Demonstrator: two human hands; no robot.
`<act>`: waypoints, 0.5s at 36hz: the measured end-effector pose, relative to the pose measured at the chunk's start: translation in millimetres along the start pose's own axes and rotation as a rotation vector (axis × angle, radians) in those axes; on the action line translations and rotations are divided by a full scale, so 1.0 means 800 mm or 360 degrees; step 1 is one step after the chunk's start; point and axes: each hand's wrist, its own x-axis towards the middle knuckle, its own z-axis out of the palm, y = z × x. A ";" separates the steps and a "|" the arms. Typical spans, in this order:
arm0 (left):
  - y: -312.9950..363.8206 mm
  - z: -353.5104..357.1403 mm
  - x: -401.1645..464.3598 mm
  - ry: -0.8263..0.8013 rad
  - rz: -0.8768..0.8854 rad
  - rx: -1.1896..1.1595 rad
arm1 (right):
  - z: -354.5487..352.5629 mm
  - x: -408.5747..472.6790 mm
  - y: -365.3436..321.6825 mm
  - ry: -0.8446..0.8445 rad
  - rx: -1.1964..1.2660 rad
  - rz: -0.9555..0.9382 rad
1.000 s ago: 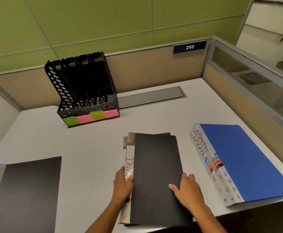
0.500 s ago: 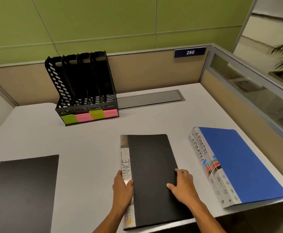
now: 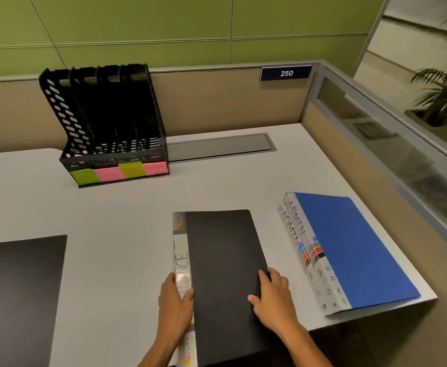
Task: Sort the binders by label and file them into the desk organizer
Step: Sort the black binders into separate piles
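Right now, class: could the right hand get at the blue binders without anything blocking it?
Probably yes. The right hand rests on the black binder, and only bare desk lies between it and the blue binders.

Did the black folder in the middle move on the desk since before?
Yes. The black folder has slid a little left, away from the blue ADMIN binders, so the gap between them is wider; the stack under it is squared up.

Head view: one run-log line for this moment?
left hand: on spine of black binder stack | right hand: on its cover | blue ADMIN binders: right | black four-slot organizer: empty
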 end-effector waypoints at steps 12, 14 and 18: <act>-0.002 -0.026 0.010 -0.0178 -0.0021 0.0094 | 0.006 0.005 0.008 0.0057 0.0097 -0.0037; -0.008 -0.044 0.014 -0.0172 -0.0064 0.0108 | 0.007 0.000 0.006 0.0121 0.0231 -0.0050; -0.029 -0.095 0.017 -0.0043 -0.0093 0.0114 | 0.008 -0.013 -0.024 0.0349 0.0617 -0.0170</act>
